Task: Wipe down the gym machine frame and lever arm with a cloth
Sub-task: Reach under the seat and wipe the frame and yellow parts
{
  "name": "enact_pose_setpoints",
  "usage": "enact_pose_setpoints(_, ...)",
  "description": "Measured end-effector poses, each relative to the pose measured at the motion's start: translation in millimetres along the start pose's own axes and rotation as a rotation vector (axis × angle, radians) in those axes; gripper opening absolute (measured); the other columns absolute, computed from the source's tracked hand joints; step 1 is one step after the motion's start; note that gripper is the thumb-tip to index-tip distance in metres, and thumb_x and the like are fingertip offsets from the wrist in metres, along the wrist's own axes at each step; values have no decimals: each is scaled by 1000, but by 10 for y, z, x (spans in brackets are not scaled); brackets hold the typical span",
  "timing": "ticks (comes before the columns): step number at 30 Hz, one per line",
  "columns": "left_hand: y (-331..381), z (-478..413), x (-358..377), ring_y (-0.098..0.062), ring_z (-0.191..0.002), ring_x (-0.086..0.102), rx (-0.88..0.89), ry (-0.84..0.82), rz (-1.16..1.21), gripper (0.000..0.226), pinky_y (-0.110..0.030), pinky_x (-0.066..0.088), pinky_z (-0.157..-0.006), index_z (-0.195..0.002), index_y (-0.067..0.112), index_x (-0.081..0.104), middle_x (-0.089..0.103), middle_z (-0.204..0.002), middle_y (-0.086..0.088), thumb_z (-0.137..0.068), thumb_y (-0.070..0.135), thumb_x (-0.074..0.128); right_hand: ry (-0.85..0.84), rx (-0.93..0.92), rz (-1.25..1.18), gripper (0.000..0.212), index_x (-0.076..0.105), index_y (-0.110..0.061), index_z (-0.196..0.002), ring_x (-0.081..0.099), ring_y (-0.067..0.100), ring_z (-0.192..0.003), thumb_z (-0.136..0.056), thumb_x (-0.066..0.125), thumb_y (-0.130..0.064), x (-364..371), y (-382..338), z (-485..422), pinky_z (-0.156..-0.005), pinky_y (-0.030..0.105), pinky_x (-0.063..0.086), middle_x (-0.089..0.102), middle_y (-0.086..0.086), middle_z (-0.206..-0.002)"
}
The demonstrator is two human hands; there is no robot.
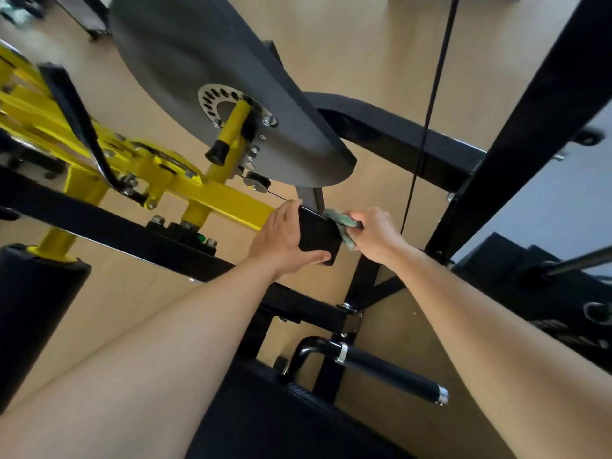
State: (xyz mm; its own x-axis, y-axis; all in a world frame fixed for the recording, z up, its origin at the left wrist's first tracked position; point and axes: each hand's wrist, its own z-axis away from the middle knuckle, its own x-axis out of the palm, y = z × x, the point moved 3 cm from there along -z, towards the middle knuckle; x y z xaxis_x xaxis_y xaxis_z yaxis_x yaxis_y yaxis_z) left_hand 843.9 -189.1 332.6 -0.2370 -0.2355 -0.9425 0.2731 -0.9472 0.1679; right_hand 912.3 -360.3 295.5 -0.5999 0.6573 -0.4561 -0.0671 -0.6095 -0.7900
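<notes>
The cloth is a small pale green rag, crumpled and bunched. The right hand curls its fingers round it and presses it to the right edge of a glossy black block. This block seems to be the capped end of a frame tube, though the steep angle leaves that unsure. The left hand grips the same block from the other side, with fingers over its top corner and thumb hooked under its lower edge. The 2 hands are close together, with only the block between them.

The yellow lever arm has bright, shiny paint and runs in from the left, ending behind the left hand. Above it hangs a matte grey cam plate carrying a perforated silver disc. A thin black cable drops just right of the right hand. A black frame upright slants across the right side. A handle with a black grip lies below, between the forearms.
</notes>
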Motion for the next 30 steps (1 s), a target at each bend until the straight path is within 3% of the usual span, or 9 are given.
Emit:
enact_pose_setpoints(4,-15,-11,15,-22,-148,28,6,7,-7,117,-42,37,-117,-157,19,13,26,-162,-3,-71,65,80,-36,64,1,28,67,-14,-123,69,20,-100,-95,66,-11,-7,165,6,-89,39,59,70,6,-108)
enact_pose_setpoints(7,-29,-3,26,-22,-147,30,6,28,-2,117,-43,39,-116,-156,20,15,28,-161,-2,-70,66,80,42,-26,-53,47,60,-16,-138,63,23,-118,-94,66,-3,71,100,52,-98,35,53,66,8,-129)
enact_pose_setpoints(9,-26,-1,31,-23,-147,31,10,35,7,117,-44,39,-117,-156,19,16,30,-160,-3,-69,65,81,112,-117,-76,47,62,-15,-136,60,22,-123,-93,62,4,100,21,70,-100,31,50,64,8,-135)
enact_pose_setpoints(14,-29,-6,49,-23,-145,33,16,58,7,118,-43,37,-118,-155,17,19,33,-158,-4,-68,65,82,177,-272,-70,40,65,-12,-132,60,22,-122,-95,59,3,167,-15,132,-98,28,50,65,9,-132)
enact_pose_setpoints(17,-30,-15,88,-24,-143,35,20,75,-3,116,-43,40,-116,-154,18,20,34,-156,-4,-68,65,82,120,-180,-57,41,58,-12,-140,60,22,-123,-100,54,-3,191,111,87,-94,25,50,62,10,-136)
enact_pose_setpoints(21,-40,-25,119,-24,-145,33,17,86,-13,115,-43,39,-117,-154,18,20,33,-158,-5,-69,65,81,-17,-73,-35,39,58,-14,-140,64,21,-110,-102,51,-5,171,177,-78,-73,18,49,65,9,-127)
enact_pose_setpoints(30,-65,-36,134,-24,-144,32,17,81,22,115,-44,37,-117,-153,17,23,34,-156,-4,-67,65,82,105,-365,0,44,68,-19,-130,60,28,-121,-97,53,6,197,-228,0,-98,38,53,65,7,-133)
